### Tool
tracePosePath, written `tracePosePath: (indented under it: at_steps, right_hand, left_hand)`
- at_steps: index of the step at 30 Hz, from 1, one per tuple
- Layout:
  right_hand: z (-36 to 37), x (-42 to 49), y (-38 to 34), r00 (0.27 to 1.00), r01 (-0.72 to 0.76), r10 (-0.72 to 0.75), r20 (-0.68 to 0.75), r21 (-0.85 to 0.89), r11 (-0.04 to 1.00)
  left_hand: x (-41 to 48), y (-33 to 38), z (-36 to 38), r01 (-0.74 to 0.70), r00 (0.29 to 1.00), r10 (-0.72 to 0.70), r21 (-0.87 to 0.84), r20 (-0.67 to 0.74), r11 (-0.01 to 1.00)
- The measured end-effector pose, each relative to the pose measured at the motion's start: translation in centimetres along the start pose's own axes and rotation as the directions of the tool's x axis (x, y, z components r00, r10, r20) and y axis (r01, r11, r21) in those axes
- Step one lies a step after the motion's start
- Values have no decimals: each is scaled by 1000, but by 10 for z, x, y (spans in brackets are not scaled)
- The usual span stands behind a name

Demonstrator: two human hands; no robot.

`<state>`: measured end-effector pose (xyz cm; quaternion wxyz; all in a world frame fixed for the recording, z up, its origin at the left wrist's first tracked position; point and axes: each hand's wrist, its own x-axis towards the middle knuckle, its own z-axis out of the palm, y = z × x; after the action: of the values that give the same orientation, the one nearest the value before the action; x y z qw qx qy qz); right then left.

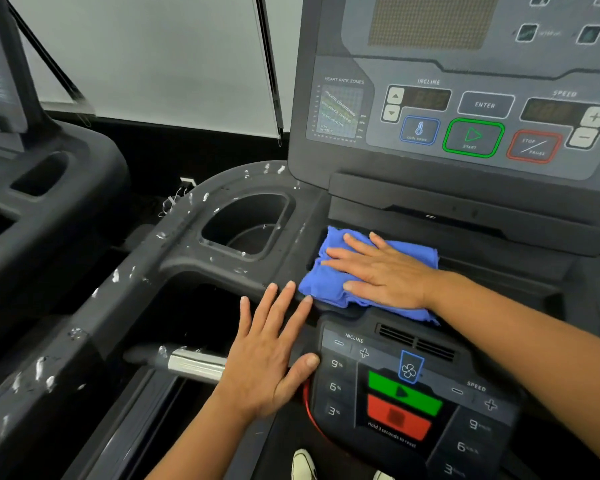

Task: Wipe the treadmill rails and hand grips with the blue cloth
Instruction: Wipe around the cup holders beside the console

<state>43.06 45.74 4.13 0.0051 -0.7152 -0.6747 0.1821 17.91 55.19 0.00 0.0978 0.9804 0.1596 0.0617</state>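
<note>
Beside the lower keypad (395, 400) the left hand (267, 351) is laid flat and empty, the blue cloth (326, 285) is pinned on the console shelf (492, 268) under the straight-fingered right hand (381, 271), and firm strokes toward the speckled rail (118, 282) are called for.

From the blue cloth (340, 271), the upright console (326, 161) walls off twelve o'clock, the left hand (267, 358) blocks seven o'clock, the cup holder (246, 226) gapes at ten, the tray (499, 261) lies open toward three
</note>
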Motion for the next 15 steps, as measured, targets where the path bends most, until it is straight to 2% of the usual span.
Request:
tracePosePath:
  at_steps: [2,7,9,12,13,15]
  right_hand:
    - [-3,12,-12,1000,-26,27,9,-80,996]
    - [-2,-3,-2,995,28,-33,93,53,998]
    - [1,-3,5,998,-4,6,69,-35,999]
    - [2,19,-8,988,-133,145,57,-170,976]
    - [2,25,-15,984,-150,162,71,-154,977]
    - [0,25,-22,988,-105,108,110,-31,994]
  left_hand:
    - [3,-7,-1,-11,1000,11,4,3,1000]
    - [12,-22,-3,-19,1000,19,-12,2,1000]
    - [14,-24,-3,-28,1000,28,-16,0,999]
    - [14,-25,-1,-21,1000,21,-37,-8,999]
    - [14,-25,0,-15,1000,15,-50,-10,999]
    - [14,-25,1,-12,1000,11,-65,-11,998]
